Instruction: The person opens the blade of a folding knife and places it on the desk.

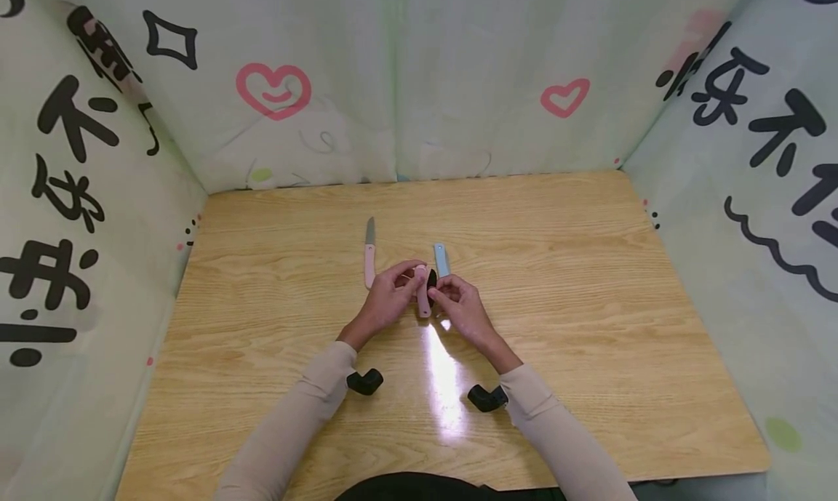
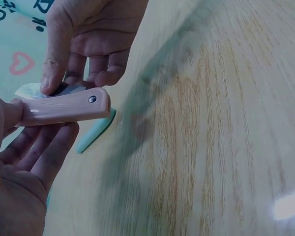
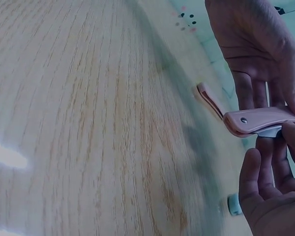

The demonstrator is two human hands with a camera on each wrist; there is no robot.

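Above the table, my left hand (image 1: 388, 297) holds a pink folding knife (image 2: 64, 109) by its handle, thumb on one side and fingers beneath. The blade (image 3: 269, 132) lies along the handle's edge, partly out of its slot. My right hand (image 1: 466, 313) pinches that blade between thumb and fingers. Just beyond the left hand, a second pink folding knife (image 1: 369, 257) lies with its blade extended away from me. A light blue folding knife (image 1: 441, 257) lies beyond the right hand.
The wooden table (image 1: 556, 283) carries a bright light reflection in front of the hands. Fabric walls (image 1: 458, 72) with drawn hearts and black lettering enclose its back and sides. A black piece (image 1: 364, 382) sits at the left cuff, another (image 1: 487, 398) at the right.
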